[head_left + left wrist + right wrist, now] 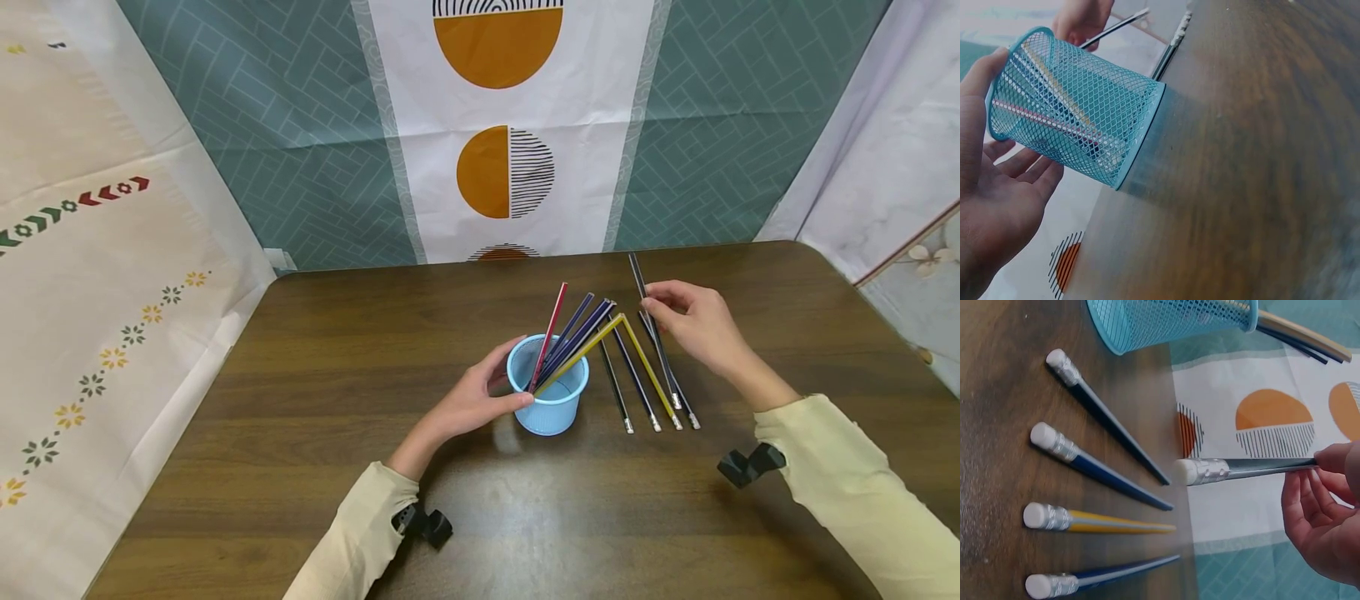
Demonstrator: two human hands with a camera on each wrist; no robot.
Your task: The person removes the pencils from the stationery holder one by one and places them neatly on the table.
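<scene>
My left hand [487,387] grips a light-blue mesh pencil cup [550,418], thumb at its near rim and fingers round the far side. Inside lean a red pencil [552,321], a yellow pencil [585,352] and several dark blue ones, tilted to the right. My right hand [693,323] pinches a dark pencil [1266,466] near its upper end, its white eraser pointing down, above the table. Below it lie a black pencil [1110,425], a dark blue pencil [1119,477], a yellow pencil [1116,524] and another dark blue pencil [1122,572], side by side with erasers toward me.
The brown wooden table [337,375] has its far edge just beyond the pencils. A teal and white patterned cloth [517,108] hangs behind it. Pale cloths hang at the left [112,275] and right [885,133]. Black mounts sit on both wrists.
</scene>
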